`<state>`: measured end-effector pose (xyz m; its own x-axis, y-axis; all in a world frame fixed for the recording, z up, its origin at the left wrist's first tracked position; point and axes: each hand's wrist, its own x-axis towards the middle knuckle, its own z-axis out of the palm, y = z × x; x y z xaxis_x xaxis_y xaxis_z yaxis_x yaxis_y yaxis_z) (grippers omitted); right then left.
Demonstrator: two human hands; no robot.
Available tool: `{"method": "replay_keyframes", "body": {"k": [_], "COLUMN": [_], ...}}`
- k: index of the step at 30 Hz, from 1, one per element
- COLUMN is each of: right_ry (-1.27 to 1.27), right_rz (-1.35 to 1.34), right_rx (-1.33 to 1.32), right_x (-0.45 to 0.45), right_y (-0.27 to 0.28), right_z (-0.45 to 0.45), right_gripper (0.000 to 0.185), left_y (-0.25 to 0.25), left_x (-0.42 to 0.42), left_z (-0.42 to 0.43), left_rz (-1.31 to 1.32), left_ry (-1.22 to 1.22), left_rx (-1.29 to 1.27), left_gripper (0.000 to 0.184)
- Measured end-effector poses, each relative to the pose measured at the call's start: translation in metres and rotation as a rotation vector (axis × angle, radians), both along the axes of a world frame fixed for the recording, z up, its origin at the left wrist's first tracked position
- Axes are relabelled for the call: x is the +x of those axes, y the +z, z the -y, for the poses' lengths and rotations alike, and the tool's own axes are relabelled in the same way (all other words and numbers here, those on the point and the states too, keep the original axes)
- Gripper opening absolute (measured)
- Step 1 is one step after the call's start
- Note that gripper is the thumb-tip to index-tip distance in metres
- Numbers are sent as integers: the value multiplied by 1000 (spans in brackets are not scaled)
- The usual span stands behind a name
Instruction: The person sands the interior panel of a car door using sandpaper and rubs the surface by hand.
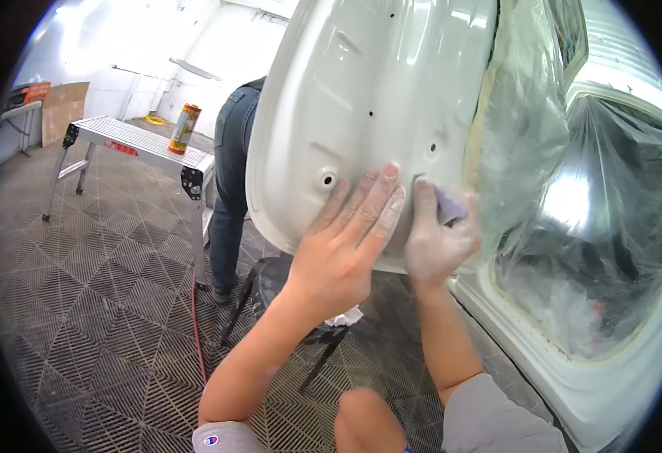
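Observation:
A glossy white car door (399, 83) with several small holes stands upright in front of me, its lower part nearest my hands. My left hand (350, 245) lies flat on it with fingers stretched, just right of a round hole. Beside it, my right hand (440, 238) is closed around a folded purple piece of sandpaper (450, 205), its thumb side near the door's surface. Pale dust coats the fingers of both hands. The grip hides part of the sandpaper.
Plastic sheeting (595, 226) covers the vehicle's opening at right. Behind the door stands another person (233, 151) in jeans. A metal work platform (138, 140) holds a yellow-and-red can (185, 128). A black stool (270, 283) and a red hose (197, 332) are below.

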<state>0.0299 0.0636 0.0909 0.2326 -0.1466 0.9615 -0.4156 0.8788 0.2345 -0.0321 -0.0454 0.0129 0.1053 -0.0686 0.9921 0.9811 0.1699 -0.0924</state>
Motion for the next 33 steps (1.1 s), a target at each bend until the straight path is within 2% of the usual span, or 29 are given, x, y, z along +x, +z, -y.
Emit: {"method": "replay_keyframes", "body": {"k": [1, 4, 5, 8, 10, 12, 14, 16, 20, 21, 24, 25, 26, 28, 29, 33], "right_ry": [109, 226, 32, -76, 11, 139, 113, -83, 23, -71, -62, 81, 73, -221, -162, -289], "right_rz": [29, 66, 54, 61, 9, 136, 65, 15, 0, -60, -25, 13, 11, -69, -67, -109], "right_rx": [-94, -138, -138, -78, -17, -217, -173, -164, -164, -134, -211, -241, -253, -175, -195, -83], "right_x": [-5, -4, -4, 6, 1, 2, -2, -2, -3, -5, -1, -2, 0, 2, -2, 3], "right_y": [15, 45, 38, -17, -12, 14, 28, 12, -37, -24, 27, 27, 17, -20, -42, -4], "right_z": [7, 33, 22, -4, 5, 16, 20, 14, -14, -13, 17, 22, 16, -8, -21, -8], "right_gripper": [19, 15, 13, 13, 14, 13, 15, 20, 23, 23, 23, 21, 21, 19, 17, 18], "left_y": [1, 2, 2, 3, 2, 2, 4, 2, 3, 4, 5, 4, 3, 5, 3, 3], "left_x": [0, 2, 2, 2, 3, 3, 2, 1, 2, 2, 1, 1, 1, 3, 3, 3], "left_z": [-3, -2, 0, 2, 2, 0, -4, -4, 4, 5, 2, 3, 5, 9, 10, 14], "left_rz": [-9, 30, 26, 10, 1, 13, 21, 18, 7, 2, 8, 7, 7, 9, 10, 17], "left_ry": [5, 31, 25, -27, -42, 6, 46, 58, -6, 4, -8, -19, -27, -78, -79, -122], "left_rx": [19, -8, -18, -20, -14, -6, -2, 16, -2, -7, -19, -38, -50, -51, -45, -58], "left_gripper": [69, 67, 67, 67, 66, 65, 64, 63, 63, 63, 63, 63, 63, 62, 62, 60]}}
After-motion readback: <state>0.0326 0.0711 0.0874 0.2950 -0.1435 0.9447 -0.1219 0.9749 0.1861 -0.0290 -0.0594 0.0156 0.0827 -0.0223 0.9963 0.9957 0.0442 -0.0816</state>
